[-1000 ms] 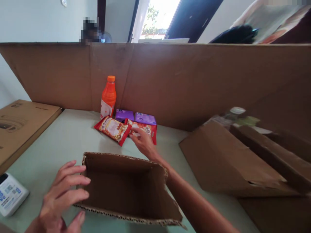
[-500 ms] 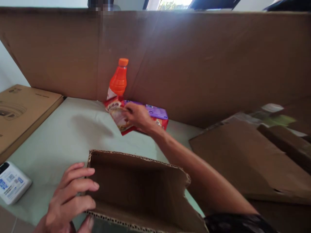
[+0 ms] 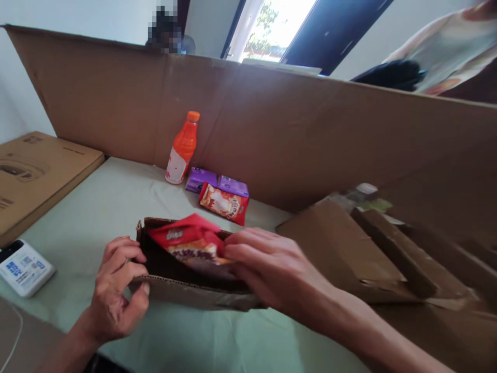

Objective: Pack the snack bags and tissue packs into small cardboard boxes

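My left hand [image 3: 120, 285] grips the left end of an open cardboard box [image 3: 194, 292], fingers over its rim and thumb outside. My right hand [image 3: 267, 264] is closed on a red snack bag [image 3: 194, 241], which sits tilted partly inside the box's opening. Behind the box another red snack bag [image 3: 223, 202] lies on the green cloth, against two purple packs [image 3: 233, 185]. An orange bottle [image 3: 181, 150] stands upright to their left. The right fingertips are partly hidden by the bag and hand.
A tall cardboard panel [image 3: 310, 134] runs across the back. A flat carton [image 3: 46, 171] lies at left, with a white device [image 3: 27, 269] in front. Cardboard boxes [image 3: 334, 243] fill the right side. Beyond the panel, a person [image 3: 446, 52] is partly visible.
My right hand has brought the red snack bag from beside the bottle back toward me, into the box's opening. The view has tilted up. My left hand still holds the box.
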`<action>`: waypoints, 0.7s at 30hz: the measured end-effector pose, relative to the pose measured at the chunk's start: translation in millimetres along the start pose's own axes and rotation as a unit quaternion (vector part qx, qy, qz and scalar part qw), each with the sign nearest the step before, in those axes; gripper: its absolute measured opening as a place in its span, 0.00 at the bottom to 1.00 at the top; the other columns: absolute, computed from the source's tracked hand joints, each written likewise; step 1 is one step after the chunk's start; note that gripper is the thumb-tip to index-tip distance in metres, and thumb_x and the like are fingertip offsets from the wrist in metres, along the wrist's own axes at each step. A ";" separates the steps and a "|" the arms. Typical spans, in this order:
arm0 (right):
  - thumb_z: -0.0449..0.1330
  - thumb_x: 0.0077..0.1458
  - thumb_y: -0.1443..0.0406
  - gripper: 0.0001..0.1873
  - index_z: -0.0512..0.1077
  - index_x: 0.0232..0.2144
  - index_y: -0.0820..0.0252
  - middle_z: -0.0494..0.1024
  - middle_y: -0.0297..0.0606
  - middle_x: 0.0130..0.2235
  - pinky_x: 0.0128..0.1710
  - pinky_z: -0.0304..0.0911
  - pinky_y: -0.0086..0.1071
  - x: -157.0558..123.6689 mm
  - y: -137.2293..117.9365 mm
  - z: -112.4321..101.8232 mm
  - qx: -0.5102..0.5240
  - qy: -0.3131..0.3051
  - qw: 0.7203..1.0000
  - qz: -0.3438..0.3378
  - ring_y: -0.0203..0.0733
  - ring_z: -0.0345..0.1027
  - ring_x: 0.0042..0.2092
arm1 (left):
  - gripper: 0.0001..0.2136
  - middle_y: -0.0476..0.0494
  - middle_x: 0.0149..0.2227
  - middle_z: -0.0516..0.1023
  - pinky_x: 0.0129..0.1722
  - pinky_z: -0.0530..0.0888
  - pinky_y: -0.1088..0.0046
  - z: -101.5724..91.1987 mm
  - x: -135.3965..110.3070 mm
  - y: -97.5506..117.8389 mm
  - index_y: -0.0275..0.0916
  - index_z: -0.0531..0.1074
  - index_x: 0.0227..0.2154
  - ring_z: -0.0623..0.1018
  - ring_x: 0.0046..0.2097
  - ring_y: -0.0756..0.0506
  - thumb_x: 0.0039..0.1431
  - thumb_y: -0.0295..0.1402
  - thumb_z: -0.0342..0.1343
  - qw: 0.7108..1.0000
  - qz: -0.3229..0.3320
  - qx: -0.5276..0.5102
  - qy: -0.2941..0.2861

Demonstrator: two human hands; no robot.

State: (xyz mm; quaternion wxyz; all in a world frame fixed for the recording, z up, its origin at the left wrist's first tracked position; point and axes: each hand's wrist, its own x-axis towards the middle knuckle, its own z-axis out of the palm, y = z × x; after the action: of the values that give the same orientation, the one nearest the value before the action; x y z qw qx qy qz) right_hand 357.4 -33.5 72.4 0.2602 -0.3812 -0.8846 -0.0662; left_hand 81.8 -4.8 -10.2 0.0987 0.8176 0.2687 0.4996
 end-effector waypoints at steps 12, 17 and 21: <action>0.56 0.64 0.73 0.11 0.77 0.44 0.63 0.82 0.42 0.37 0.30 0.57 0.32 49.2 23.6 72.1 -0.013 -0.390 0.920 -0.025 0.42 0.74 0.34 | 0.09 0.44 0.36 0.71 0.55 0.71 0.48 -1.1 4.5 -2.3 0.41 0.68 0.33 0.72 0.48 0.41 0.52 0.20 0.51 0.997 -0.003 -0.061 -0.036; 0.58 0.61 0.74 0.10 0.78 0.42 0.64 0.83 0.45 0.40 0.36 0.65 0.35 51.1 25.7 56.4 0.012 -0.389 0.921 -0.008 0.46 0.77 0.39 | 0.09 0.44 0.37 0.72 0.57 0.70 0.48 -1.9 3.4 -4.7 0.41 0.69 0.33 0.72 0.50 0.40 0.51 0.20 0.52 0.996 -0.007 -0.070 -0.054; 0.56 0.64 0.66 0.10 0.79 0.41 0.56 0.83 0.40 0.41 0.42 0.68 0.34 30.0 58.2 8.0 0.026 -0.194 0.973 0.118 0.44 0.77 0.42 | 0.11 0.44 0.38 0.73 0.59 0.68 0.49 -2.5 3.6 -6.2 0.42 0.70 0.33 0.72 0.53 0.39 0.51 0.19 0.51 0.995 -0.012 -0.084 -0.057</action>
State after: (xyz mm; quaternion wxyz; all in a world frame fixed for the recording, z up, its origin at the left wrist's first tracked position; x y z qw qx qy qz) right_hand 378.2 28.9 76.1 0.0994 -0.4818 -0.8683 0.0637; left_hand 78.8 2.1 -8.9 0.1883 0.8303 0.2294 0.4718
